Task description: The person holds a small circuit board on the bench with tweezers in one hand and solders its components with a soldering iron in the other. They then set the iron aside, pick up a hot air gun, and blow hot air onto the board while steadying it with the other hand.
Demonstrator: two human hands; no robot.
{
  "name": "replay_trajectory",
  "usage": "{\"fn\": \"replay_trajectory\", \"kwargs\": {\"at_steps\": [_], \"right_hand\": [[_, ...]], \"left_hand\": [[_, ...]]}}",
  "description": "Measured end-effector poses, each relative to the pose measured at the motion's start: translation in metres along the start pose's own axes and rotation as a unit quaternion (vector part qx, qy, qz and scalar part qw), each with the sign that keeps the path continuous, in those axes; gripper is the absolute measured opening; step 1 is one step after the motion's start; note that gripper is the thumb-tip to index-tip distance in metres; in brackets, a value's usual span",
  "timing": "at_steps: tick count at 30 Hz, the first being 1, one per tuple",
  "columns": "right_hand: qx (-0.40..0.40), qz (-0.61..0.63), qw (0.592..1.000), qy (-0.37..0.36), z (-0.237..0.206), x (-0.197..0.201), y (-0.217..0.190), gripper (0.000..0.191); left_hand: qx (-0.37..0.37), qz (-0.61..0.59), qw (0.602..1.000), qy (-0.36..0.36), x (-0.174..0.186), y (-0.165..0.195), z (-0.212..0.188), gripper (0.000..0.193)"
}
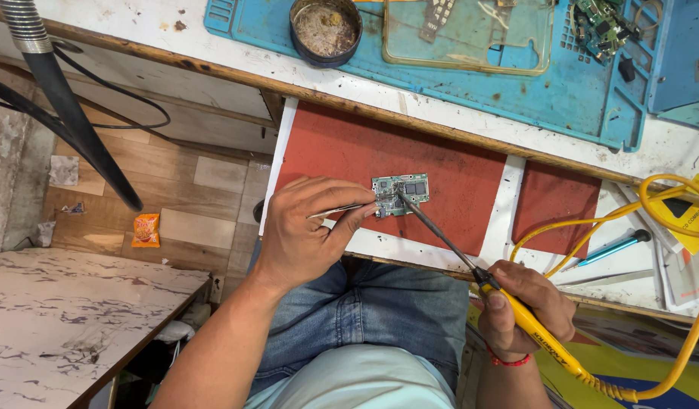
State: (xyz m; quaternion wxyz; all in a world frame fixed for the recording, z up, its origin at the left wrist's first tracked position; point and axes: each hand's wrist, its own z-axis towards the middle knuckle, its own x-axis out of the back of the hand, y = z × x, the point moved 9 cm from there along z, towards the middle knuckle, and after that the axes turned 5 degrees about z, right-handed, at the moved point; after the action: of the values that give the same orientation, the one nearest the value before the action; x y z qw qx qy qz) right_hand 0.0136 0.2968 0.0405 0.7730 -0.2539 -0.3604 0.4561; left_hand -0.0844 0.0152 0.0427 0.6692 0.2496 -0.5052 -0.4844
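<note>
At the frame's centre, the small green circuit board lies on my red mat on the bench. My left hand has its fingers clamped on tweezers touching the board's left edge. My right hand, lower right, grips the yellow soldering iron, tip on the board.

A small green circuit board lies flat on the red mat, tweezers and yellow-handled soldering iron touching it.

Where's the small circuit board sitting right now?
In the head view the circuit board lies on the red mat near centre, just right of the left hand holding tweezers, with the soldering iron tip touching it from the right hand.
</note>
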Motion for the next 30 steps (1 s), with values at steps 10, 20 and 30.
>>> {"fn": "replay_trajectory", "kwargs": {"at_steps": [10, 20, 30], "right_hand": [[0.006, -0.013, 1.000, -0.022, 0.0040, -0.0042, -0.0035, 0.027], [-0.011, -0.055, 0.998, -0.018, 0.0030, -0.0048, -0.0026, 0.028], [-0.007, -0.022, 0.999, -0.023, 0.0037, -0.0022, -0.0014, 0.028]], "left_hand": [[-0.002, -0.002, 1.000, 0.007, 0.0005, -0.0002, 0.0002, 0.012], [0.000, 0.006, 1.000, 0.008, 0.0012, 0.0016, 0.0009, 0.011], [0.002, 0.007, 1.000, 0.010, 0.0001, 0.0011, 0.0007, 0.011]]}}
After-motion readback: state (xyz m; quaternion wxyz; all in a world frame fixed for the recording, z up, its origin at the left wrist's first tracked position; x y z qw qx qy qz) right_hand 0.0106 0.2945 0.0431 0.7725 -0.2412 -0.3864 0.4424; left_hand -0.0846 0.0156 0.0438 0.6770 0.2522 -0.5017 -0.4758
